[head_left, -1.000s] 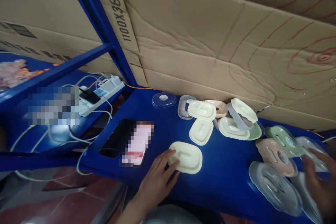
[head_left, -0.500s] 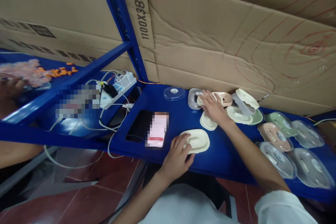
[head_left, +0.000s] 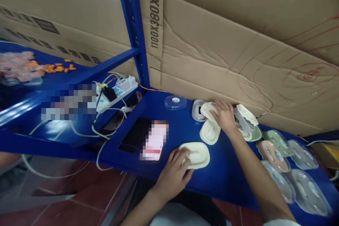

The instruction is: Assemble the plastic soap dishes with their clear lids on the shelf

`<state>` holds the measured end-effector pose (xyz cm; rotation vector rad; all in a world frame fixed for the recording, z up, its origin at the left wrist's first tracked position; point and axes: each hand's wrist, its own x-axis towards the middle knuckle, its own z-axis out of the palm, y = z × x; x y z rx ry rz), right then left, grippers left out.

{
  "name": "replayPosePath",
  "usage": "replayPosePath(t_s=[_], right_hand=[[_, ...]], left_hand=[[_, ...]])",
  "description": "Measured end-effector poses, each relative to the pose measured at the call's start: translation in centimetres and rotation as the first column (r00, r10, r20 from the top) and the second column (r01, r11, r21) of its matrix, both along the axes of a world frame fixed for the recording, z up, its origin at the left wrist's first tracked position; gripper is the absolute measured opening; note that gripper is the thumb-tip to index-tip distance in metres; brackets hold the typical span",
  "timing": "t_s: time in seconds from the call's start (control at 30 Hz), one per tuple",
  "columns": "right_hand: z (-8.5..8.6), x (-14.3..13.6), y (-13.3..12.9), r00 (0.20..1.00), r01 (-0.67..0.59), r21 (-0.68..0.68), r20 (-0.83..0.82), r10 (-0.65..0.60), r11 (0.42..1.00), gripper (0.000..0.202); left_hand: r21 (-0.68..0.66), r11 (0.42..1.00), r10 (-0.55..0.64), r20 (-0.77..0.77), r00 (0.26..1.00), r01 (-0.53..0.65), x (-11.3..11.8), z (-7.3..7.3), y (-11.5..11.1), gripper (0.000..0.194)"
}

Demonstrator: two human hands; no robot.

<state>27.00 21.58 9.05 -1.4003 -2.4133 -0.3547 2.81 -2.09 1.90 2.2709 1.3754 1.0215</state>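
My left hand (head_left: 176, 170) is closed on the left end of a cream oval plastic dish (head_left: 201, 156) with a recessed middle, its thumb at the near edge. Farther back, my right hand (head_left: 224, 114) bends its fingers around the right end of another cream oval piece (head_left: 208, 108); part of the grip is hidden. Just below that piece lies a smaller cream piece (head_left: 210, 132). Beside it sits a clear-lidded grey box (head_left: 197, 112). To the right of my right hand, a cream piece with a grey part (head_left: 245, 119) leans over a green one (head_left: 256, 134).
Several lidded boxes in peach (head_left: 270, 153), green (head_left: 278, 140) and grey (head_left: 308, 192) lie at the right. A clear lid (head_left: 174, 102) rests at the back. On the left are a phone (head_left: 155, 141), a power strip (head_left: 116, 93) and loose cables. Cardboard (head_left: 201, 49) stands behind.
The camera view has shifted. My right hand's fingers have gone from lying flat over the cream piece to bending around its right end. My left hand remains on its dish.
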Motion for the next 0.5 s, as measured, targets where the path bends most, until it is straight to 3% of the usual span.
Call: replayPosePath(t_s=[0.1,0.2,0.33,0.37,0.43,0.5], right_hand=[[-0.7,-1.5,-1.6,0.997,-0.078,0.017,0.016,0.077,0.997,0.037],[-1.9,-3.8,-2.8,0.982,-0.189,-0.105,0.006,0.191,0.976,0.032],[-2.5,-5.2,-3.0,0.977,-0.212,-0.200,-0.072,0.201,0.957,0.020],[-2.3,-5.0,-2.9,0.975,-0.208,-0.203,-0.127,0.185,0.957,0.022],[-1.5,-4.3,-2.7,0.906,-0.223,-0.228,-0.407,0.115,0.948,0.022],[-0.5,-3.3,-2.7,0.703,-0.260,-0.255,-0.711,0.002,0.931,0.027]], left_hand=[[-0.009,1.000,-0.011,-0.003,1.000,0.011,0.0,0.0,0.1,0.008],[-0.013,1.000,-0.014,-0.010,1.000,0.014,0.1,0.0,0.1,0.007],[0.001,1.000,-0.018,-0.012,1.000,0.018,0.0,0.1,0.1,0.008],[0.004,1.000,-0.019,-0.012,1.000,0.019,0.0,0.0,0.1,0.010],[0.008,1.000,-0.017,-0.017,1.000,0.017,0.0,0.0,0.1,0.014],[0.007,1.000,-0.016,-0.028,0.999,0.016,0.0,-0.1,0.2,0.018]])
